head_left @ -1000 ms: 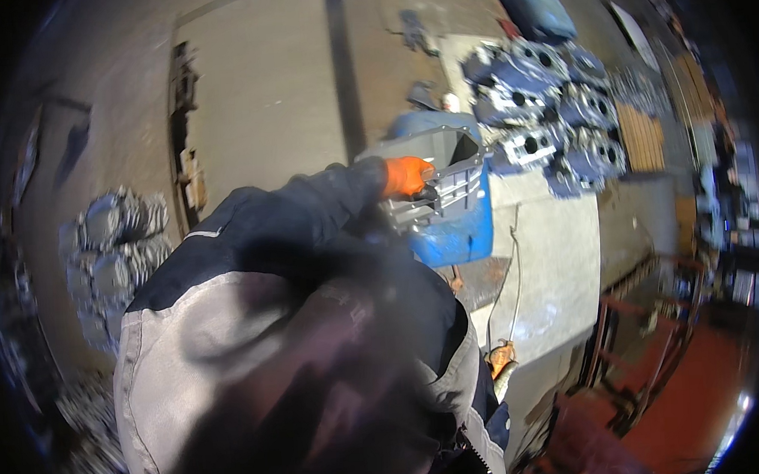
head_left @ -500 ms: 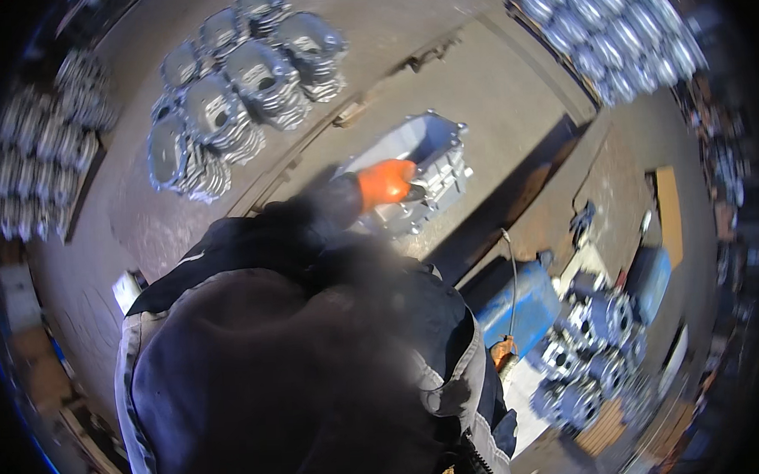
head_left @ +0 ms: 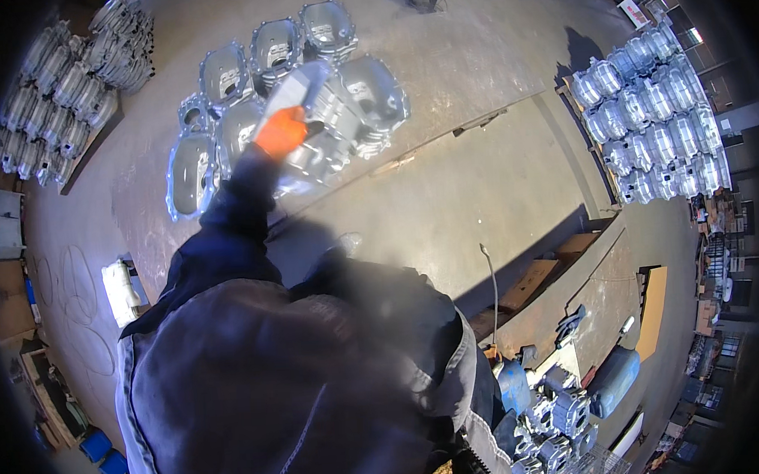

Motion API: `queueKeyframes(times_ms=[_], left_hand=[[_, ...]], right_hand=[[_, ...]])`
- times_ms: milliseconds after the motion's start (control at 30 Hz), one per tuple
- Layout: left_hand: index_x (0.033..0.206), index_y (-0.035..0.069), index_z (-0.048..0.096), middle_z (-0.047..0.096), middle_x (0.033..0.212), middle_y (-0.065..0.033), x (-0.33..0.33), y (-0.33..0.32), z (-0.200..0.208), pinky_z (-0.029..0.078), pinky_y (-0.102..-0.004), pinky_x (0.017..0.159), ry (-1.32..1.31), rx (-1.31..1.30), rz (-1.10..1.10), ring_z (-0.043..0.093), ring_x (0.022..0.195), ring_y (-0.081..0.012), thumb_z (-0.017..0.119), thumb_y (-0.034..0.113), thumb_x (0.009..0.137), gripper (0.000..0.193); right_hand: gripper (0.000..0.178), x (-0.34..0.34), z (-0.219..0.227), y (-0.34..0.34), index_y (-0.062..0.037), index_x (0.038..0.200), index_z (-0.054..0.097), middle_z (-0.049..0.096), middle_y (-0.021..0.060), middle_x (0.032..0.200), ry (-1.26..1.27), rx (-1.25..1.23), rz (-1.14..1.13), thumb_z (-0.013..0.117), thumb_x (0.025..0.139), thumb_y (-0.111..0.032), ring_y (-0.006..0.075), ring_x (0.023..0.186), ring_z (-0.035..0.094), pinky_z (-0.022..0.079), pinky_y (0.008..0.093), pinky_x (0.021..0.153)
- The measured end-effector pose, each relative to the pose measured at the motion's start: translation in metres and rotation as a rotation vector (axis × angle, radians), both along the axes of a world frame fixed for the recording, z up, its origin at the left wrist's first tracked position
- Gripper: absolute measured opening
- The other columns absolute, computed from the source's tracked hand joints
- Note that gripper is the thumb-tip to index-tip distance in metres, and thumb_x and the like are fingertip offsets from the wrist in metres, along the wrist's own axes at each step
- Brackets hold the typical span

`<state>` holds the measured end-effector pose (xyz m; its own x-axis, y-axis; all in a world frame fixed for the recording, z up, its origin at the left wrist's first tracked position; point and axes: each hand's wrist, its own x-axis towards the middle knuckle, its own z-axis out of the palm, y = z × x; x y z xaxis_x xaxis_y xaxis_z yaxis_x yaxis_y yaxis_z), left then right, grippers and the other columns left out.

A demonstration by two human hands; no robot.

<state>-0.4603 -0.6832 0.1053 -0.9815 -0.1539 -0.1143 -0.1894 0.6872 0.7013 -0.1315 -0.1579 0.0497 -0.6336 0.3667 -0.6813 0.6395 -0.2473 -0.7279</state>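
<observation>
In the head view, which looks down past the wearer's grey and black jacket (head_left: 232,373) at six o'clock, the left hand (head_left: 282,132) reaches out toward eleven o'clock in an orange glove. Its fingers are curled in a grip on the near side of a silvery, tub-shaped metal casing (head_left: 332,126), blurred by motion. The casing lies from one to five o'clock of the fingers, mostly at three. Behind it and around it stand nested stacks of similar open castings (head_left: 192,174); whether the held casing touches them, I cannot tell. At the jacket's edge toward four o'clock, a small orange patch (head_left: 490,352) sits at the foot of a thin rod (head_left: 492,283). I cannot tell whether this is the right hand, or how its fingers stand.

The stacks rest on a broad, brownish flat surface (head_left: 474,69) with a long slanting edge. Farther off, more castings are piled on a pallet at ten o'clock (head_left: 71,90), and shiny rows fill another at two (head_left: 648,120). A white bundle (head_left: 121,293) lies just below nine o'clock. Toward four is a blue drum (head_left: 614,381), with a cluster of metal housings (head_left: 552,417) near five.
</observation>
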Motion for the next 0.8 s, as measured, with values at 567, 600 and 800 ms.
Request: queueKeyframes(times_ms=[567, 600, 800], left_hand=[[0.093, -0.003, 0.067, 0.065, 0.098, -0.0243, -0.209, -0.172, -0.139, 0.052, -0.0460, 0.080, -0.111, -0.911, -0.284, 0.064, 0.094, -0.0383, 0.051, 0.022, 0.083, 0.031], [0.092, -0.001, 0.068, 0.066, 0.093, -0.0230, -0.215, -0.172, -0.147, 0.053, -0.0440, 0.077, -0.104, -0.810, -0.115, 0.065, 0.091, -0.0370, 0.055, 0.018, 0.081, 0.025], [0.113, 0.009, 0.060, 0.065, 0.106, -0.0170, -0.227, -0.120, -0.116, 0.050, -0.0453, 0.084, 0.163, -1.086, 0.423, 0.062, 0.102, -0.0318, 0.066, 0.038, 0.074, 0.049]], right_hand=[[0.063, -0.050, 0.019, -0.065, -0.0107, 0.136, 0.044, 0.059, 0.0042, 0.106, 0.250, 0.092, -0.209, 0.046, 0.093, -0.057, 0.0163, 0.094, 0.057, 0.046, 0.0269, 0.084], [0.063, -0.046, 0.025, -0.065, -0.0107, 0.137, 0.044, 0.060, 0.0043, 0.107, 0.323, 0.148, -0.060, 0.046, 0.093, -0.057, 0.0164, 0.094, 0.057, 0.046, 0.0269, 0.085], [0.077, -0.014, 0.062, -0.066, -0.0105, 0.142, 0.038, 0.061, 0.0120, 0.117, 0.092, 0.056, -0.175, 0.031, 0.092, -0.069, 0.0172, 0.090, 0.060, 0.051, 0.0295, 0.078]])
